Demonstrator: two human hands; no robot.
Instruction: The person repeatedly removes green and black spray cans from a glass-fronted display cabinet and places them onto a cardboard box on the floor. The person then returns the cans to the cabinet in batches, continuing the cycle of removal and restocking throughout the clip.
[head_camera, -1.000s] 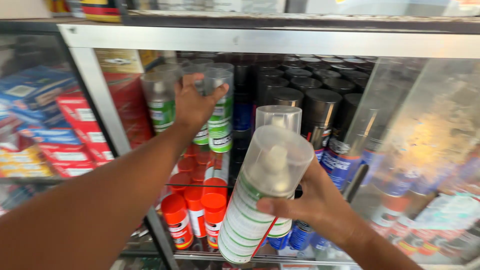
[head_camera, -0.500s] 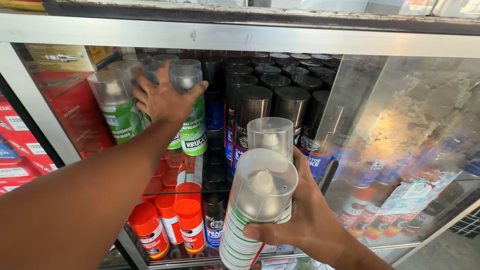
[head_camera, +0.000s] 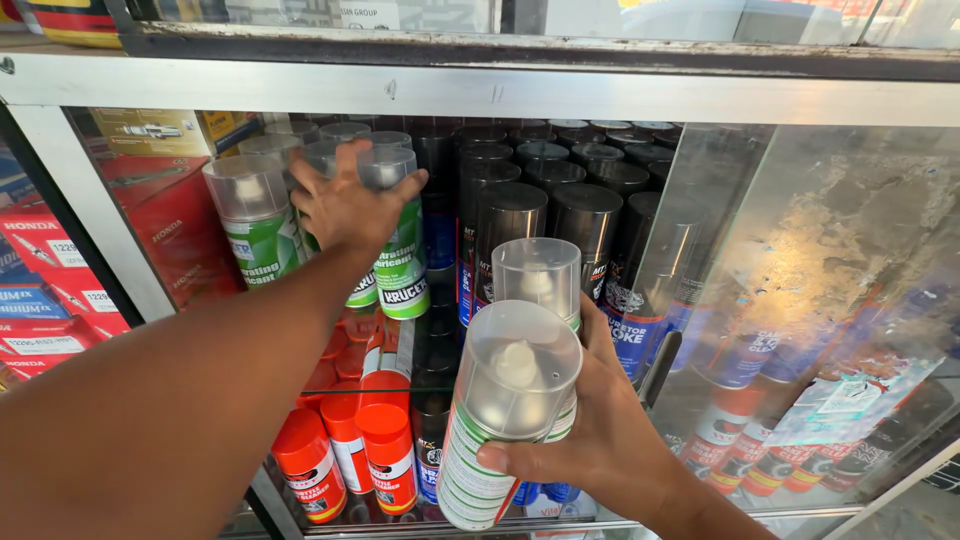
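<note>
Green-labelled shelf can (head_camera: 400, 240) under left hand's (head_camera: 345, 205) clamped fingers; right hand's (head_camera: 590, 430) around two cans (head_camera: 505, 420)

Two spray cans (head_camera: 510, 400) with clear plastic caps and green-striped white labels stand upright, one behind the other, in front of the cabinet shelf. Further in, green-and-white spray cans (head_camera: 400, 235) with the same clear caps stand upright together on the glass shelf (head_camera: 330, 385).
</note>
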